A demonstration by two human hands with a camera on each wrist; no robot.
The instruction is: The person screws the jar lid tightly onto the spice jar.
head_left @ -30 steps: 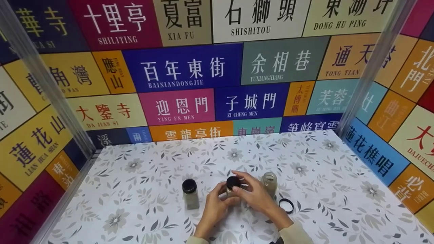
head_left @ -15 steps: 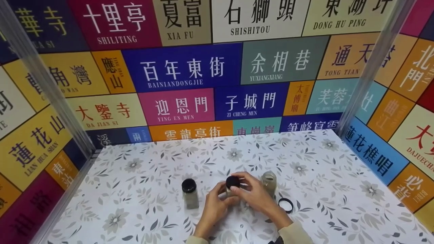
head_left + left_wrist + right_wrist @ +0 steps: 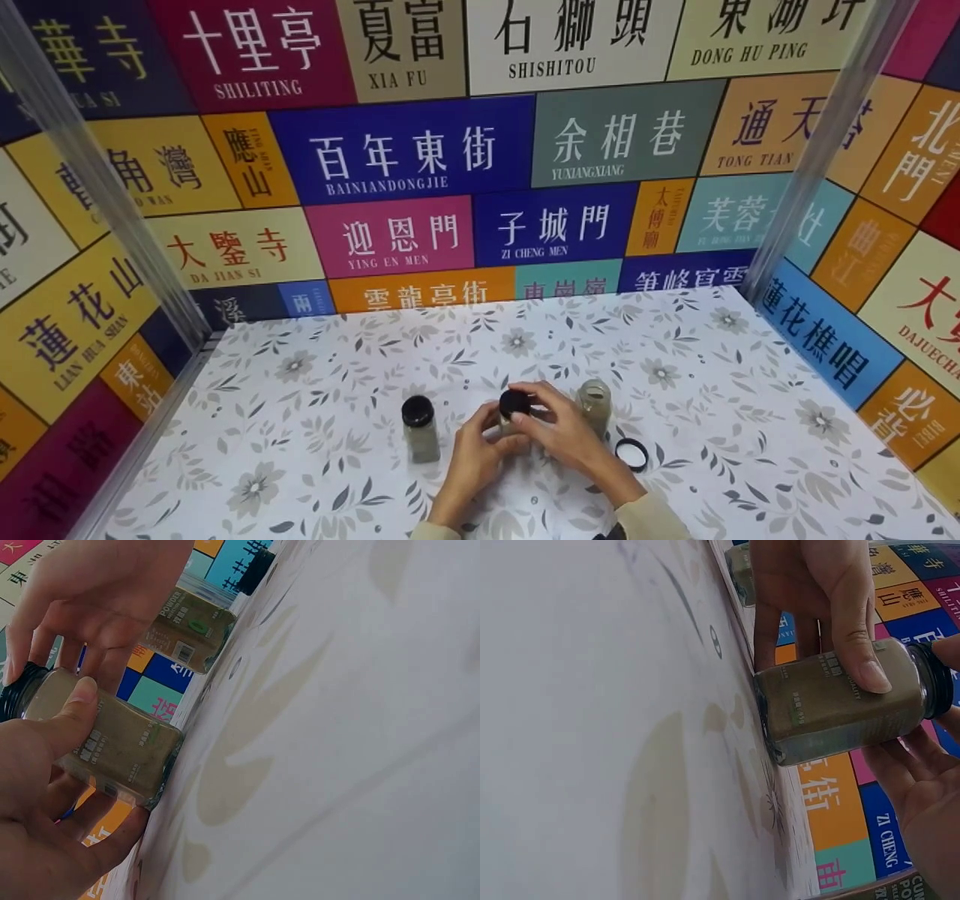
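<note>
Upright in the middle of the table stands a square glass spice jar [image 3: 127,739] filled with brownish powder, its label facing the near side. My left hand [image 3: 474,457] grips the body of this jar, thumb across the label. The fingers and thumb of my right hand [image 3: 562,431] pinch its black lid [image 3: 514,403], which sits on the neck. Just right of my right hand is a second spice jar [image 3: 595,405], lidless and with powder inside. Its black screw cap [image 3: 631,454] lies with the white inside facing up.
Left of my hands stands a third spice jar [image 3: 422,435] with its black lid on. A white cloth with grey leaves and flowers covers the table [image 3: 337,382]. Panels of coloured signs [image 3: 405,150] rise behind and at both sides, with clear plastic strips at the corners.
The fingers of my right hand have shifted slightly on the lid. My left hand and all the jars stay where they were.
</note>
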